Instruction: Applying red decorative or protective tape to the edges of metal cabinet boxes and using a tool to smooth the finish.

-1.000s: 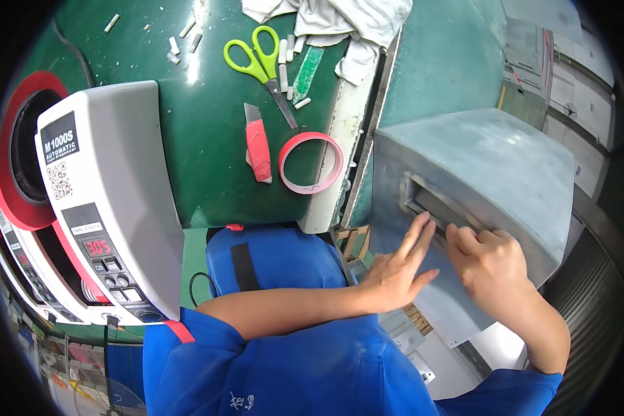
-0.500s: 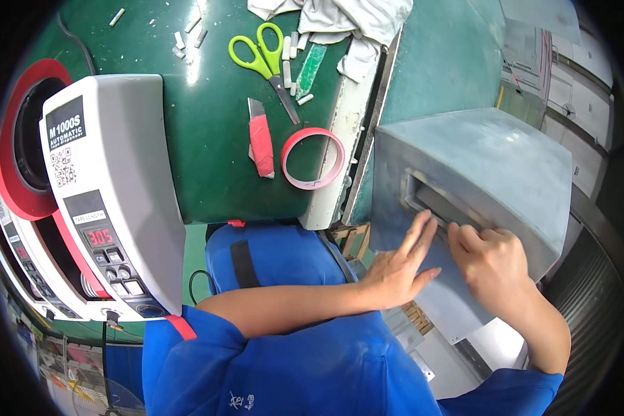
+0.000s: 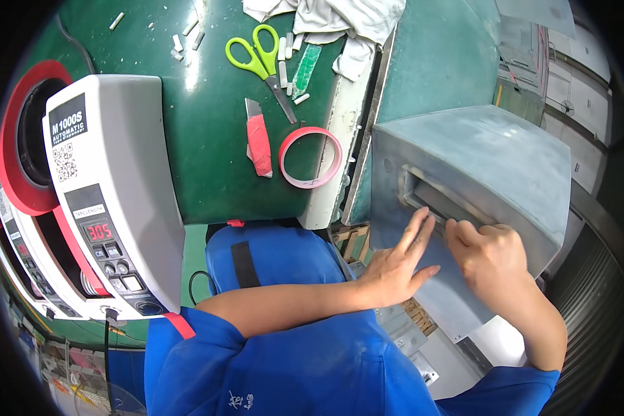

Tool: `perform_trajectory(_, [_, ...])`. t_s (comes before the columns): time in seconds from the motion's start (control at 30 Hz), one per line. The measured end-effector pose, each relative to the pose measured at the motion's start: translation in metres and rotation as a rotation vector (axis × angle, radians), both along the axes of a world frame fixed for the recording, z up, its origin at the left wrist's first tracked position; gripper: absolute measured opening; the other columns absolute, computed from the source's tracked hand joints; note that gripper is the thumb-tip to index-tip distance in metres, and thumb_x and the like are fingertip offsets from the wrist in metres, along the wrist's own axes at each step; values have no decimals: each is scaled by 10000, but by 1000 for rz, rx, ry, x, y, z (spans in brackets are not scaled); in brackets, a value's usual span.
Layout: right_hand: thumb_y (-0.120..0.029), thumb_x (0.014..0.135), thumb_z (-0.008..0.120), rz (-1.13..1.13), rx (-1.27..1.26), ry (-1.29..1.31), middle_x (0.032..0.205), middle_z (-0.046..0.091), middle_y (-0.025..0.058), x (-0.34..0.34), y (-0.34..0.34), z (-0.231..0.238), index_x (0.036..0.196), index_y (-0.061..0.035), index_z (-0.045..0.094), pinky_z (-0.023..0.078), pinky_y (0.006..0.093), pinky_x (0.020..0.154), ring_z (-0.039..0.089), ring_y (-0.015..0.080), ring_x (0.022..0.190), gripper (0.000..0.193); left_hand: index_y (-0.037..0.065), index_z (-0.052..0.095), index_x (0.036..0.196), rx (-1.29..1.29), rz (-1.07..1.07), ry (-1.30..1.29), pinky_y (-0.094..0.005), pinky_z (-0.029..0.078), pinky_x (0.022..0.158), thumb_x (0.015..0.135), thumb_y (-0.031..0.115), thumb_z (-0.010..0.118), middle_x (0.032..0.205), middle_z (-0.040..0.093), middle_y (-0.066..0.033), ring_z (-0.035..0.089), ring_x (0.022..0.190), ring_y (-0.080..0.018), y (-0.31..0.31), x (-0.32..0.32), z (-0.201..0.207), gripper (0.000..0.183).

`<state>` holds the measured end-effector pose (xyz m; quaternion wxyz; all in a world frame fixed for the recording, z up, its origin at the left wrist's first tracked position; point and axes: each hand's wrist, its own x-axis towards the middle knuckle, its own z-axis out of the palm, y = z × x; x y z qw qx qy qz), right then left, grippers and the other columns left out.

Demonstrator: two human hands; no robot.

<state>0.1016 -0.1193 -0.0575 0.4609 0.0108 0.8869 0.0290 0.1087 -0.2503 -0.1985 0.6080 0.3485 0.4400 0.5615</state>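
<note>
A grey sheet-metal box (image 3: 478,149) with a rectangular slot (image 3: 447,200) in its near face stands on the right. My left hand (image 3: 395,274) reaches across to the slot's lower edge. Its fingers are stretched out, with the index and middle fingertips touching that edge near the slot's left end. Just to the right, my right hand (image 3: 491,256) is closed, knuckles up, against the same lower edge. Whatever its fingers pinch, if anything, is hidden behind them.
Left stands a white tape dispenser (image 3: 121,139) with red tape. On the green table (image 3: 208,152) lie a red tape roll (image 3: 312,184), a red-wrapped blade (image 3: 259,142), green scissors (image 3: 267,66), a green strip (image 3: 305,73), several short white sticks (image 3: 282,74) and white cloth (image 3: 357,21).
Both hands keep nearly the same place and pose at the slot's lower edge. The whole view has shifted slightly.
</note>
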Motion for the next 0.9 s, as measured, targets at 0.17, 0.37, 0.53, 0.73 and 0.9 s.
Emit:
perform_trajectory(0.17, [-132, 571, 581, 8, 62, 28, 671, 442, 67, 7, -10, -6, 667, -14, 558, 414, 274, 468, 502, 165, 483, 154, -39, 163, 1331, 41, 84, 91, -428, 502, 633, 816, 264, 548, 1406, 99, -221, 585, 774, -398, -1, 8, -6, 711])
perform_trajectory(0.37, [-86, 630, 591, 249, 245, 32, 698, 472, 99, 23, -51, -12, 896, 65, 630, 338, 236, 438, 436, 124, 475, 309, -49, 181, 1324, 52, 15, 59, -407, 503, 644, 777, 139, 560, 1407, 95, -229, 588, 801, -374, -10, 2, -10, 691])
perform_trajectory(0.53, [-59, 661, 590, 112, 379, 105, 670, 463, 89, 25, -67, -19, 851, 63, 625, 332, 242, 415, 438, 131, 461, 228, -59, 269, 1295, 27, 156, 15, -360, 499, 654, 783, 61, 540, 1338, 284, -203, 589, 823, -312, -14, 2, -15, 591])
perform_trajectory(0.73, [-78, 644, 574, -147, 528, 274, 673, 470, 71, 34, -93, -29, 881, 63, 604, 357, 235, 430, 473, 134, 517, 277, -12, 481, 1160, -637, -9, -944, -236, 457, 691, 884, 170, 509, 999, 560, -61, 546, 815, -100, -7, -17, 11, 332])
perform_trajectory(0.9, [-79, 679, 539, -537, 412, 400, 727, 485, 91, 51, -122, -39, 1022, 105, 514, 422, 281, 481, 505, 176, 564, 390, 3, 545, 1079, -724, 85, -1017, -229, 440, 696, 878, 155, 516, 903, 576, -42, 541, 775, -91, -11, -8, 10, 254])
